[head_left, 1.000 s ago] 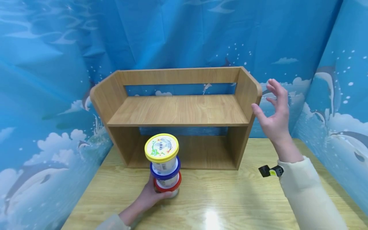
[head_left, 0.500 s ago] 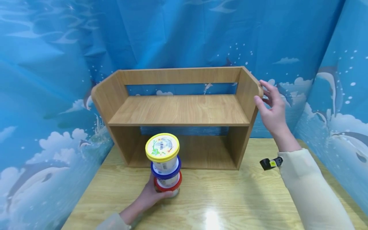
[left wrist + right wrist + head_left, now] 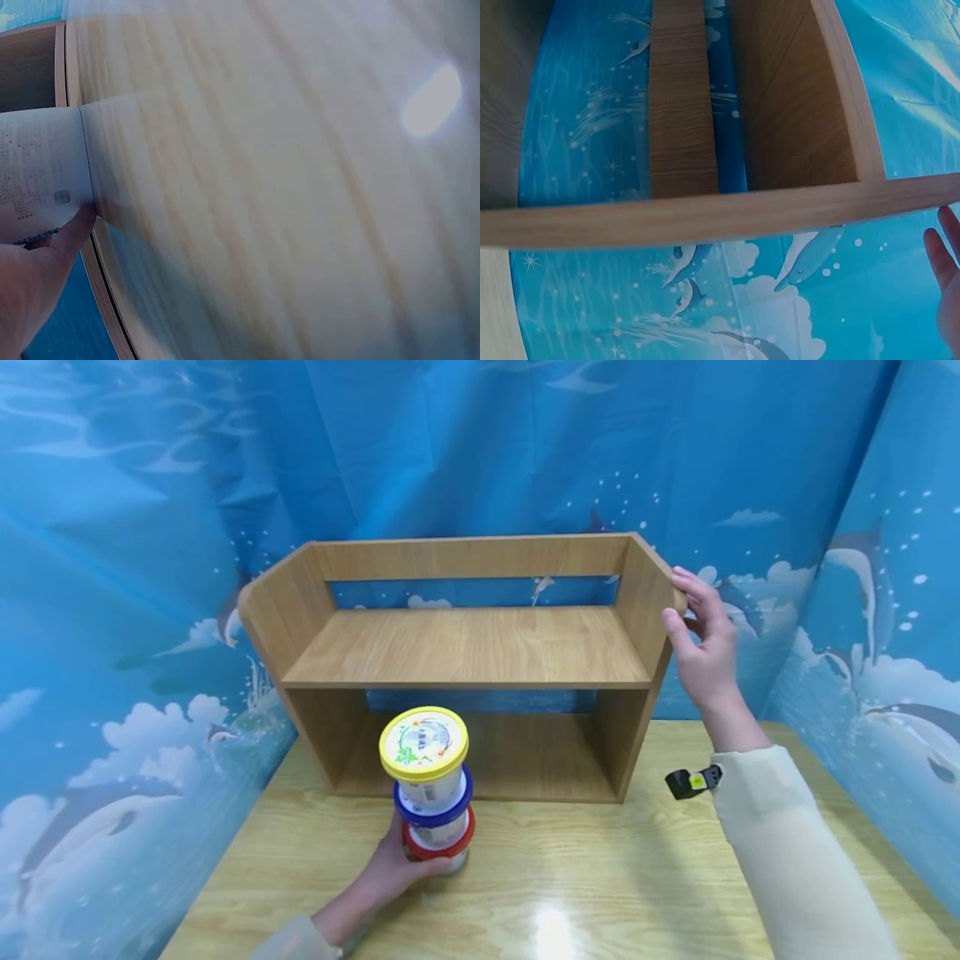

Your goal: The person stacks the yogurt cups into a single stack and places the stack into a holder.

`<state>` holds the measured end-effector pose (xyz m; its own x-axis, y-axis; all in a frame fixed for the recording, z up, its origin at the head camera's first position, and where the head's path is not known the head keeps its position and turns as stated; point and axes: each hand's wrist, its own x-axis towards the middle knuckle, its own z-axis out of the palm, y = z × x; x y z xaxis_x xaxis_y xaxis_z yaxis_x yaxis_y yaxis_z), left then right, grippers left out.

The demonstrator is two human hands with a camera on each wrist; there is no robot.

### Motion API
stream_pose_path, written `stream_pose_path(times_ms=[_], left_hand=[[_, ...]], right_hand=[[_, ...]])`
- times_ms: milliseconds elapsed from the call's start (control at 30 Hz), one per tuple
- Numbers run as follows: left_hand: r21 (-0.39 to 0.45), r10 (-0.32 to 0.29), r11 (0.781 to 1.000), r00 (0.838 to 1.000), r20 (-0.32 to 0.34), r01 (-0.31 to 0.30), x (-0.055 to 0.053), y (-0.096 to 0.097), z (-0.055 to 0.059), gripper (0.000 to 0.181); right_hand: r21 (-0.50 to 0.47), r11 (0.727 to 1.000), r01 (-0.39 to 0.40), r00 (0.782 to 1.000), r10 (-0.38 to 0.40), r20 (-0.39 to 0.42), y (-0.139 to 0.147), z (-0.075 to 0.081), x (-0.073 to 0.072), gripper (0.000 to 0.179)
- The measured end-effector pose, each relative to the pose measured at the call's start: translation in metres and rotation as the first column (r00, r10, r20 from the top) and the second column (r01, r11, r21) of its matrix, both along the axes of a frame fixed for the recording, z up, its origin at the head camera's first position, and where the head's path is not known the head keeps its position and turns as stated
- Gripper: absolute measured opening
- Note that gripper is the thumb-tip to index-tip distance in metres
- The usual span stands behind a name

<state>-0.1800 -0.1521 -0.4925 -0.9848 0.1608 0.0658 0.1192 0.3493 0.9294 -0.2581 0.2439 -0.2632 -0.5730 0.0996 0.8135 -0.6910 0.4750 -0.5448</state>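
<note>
A stack of three round white tubs stands on the table in the head view. On top is the yellow-lidded tub [image 3: 423,745], below it the blue-lidded tub [image 3: 432,812], and at the bottom the red-lidded tub [image 3: 456,843]. My left hand [image 3: 392,868] grips the bottom tub, thumb in front and fingers behind, partly hidden. Printed text covers the white tub wall [image 3: 41,165] in the left wrist view. My right hand [image 3: 707,652] holds the upper front corner of the wooden shelf's [image 3: 472,647] right side panel, its fingertips bent over the edge.
The two-tier shelf stands at the back of the wood-grain table [image 3: 570,860], behind the tubs. A blue sea-print curtain [image 3: 480,443] hangs behind it and along both sides. A small black camera [image 3: 684,783] juts from my right wrist.
My right hand has moved left from beside the shelf and taken hold of its right side panel. The left hand and the tubs look still.
</note>
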Motion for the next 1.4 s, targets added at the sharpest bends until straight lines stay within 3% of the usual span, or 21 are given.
stream_pose_path(times_ms=[100,267,667,1000,1400], left_hand=[[0.009,0.004,1.0,1.0,-0.009,-0.004,0.001,0.0,0.002,0.108],[0.023,0.006,1.0,1.0,0.001,-0.006,0.002,0.001,0.007,0.108],[-0.005,0.036,0.999,0.999,0.005,-0.036,0.0,0.0,0.004,0.113],[-0.018,0.038,0.999,0.999,-0.032,-0.038,-0.002,-0.001,0.001,0.112],[-0.029,0.051,0.998,0.998,-0.047,-0.052,0.0,0.0,0.012,0.108]], right_hand=[[-0.013,1.0,-0.015,1.0,0.015,-0.019,-0.008,0.006,0.008,0.037],[-0.032,0.999,-0.03,0.999,0.029,-0.044,-0.01,0.007,0.008,0.035],[-0.056,0.998,-0.006,1.0,0.005,-0.017,0.005,-0.01,-0.02,0.038],[-0.053,0.999,-0.002,1.0,0.001,-0.016,0.008,-0.013,-0.021,0.039],[-0.051,0.999,-0.001,1.0,0.001,-0.009,0.008,-0.012,-0.02,0.039]])
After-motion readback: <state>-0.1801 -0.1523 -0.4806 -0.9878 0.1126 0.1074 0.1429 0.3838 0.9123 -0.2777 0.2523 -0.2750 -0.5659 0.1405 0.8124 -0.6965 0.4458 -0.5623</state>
